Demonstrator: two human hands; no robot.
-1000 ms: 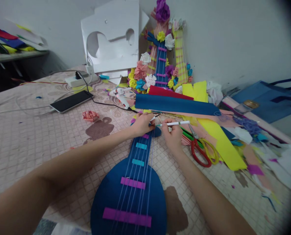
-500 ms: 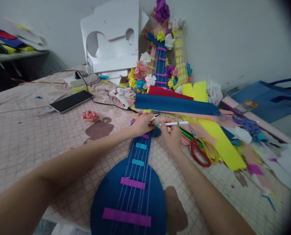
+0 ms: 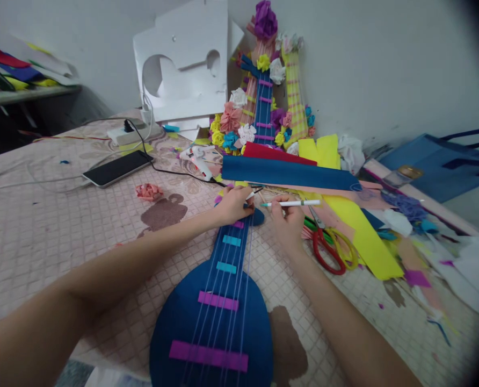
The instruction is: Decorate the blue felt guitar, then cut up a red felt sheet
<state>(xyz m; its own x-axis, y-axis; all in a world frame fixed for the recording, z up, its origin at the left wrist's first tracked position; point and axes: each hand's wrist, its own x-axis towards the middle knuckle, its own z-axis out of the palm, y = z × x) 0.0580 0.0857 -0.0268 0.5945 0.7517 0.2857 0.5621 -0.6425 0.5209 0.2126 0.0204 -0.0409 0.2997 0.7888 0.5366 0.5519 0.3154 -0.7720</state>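
Currently pinching a white pen (image 3: 306,203) in the closed-up right hand (image 3: 289,218), near the head (image 3: 258,217) of a blue guitar (image 3: 213,328) lying on the counter (image 3: 102,228); resting the left hand (image 3: 234,205) on that head, curled nearly closed around a slim white piece (image 3: 249,196).

At six o'clock, a smooth, matt, papery toy guitar (image 3: 179,312); at three, a smooth plastic marker pen (image 3: 310,203); at four, metal-bladed, plastic-handled scissors (image 3: 316,252); at nine, a glossy smartphone (image 3: 118,168); at twelve, crumpled paper flowers (image 3: 230,116).
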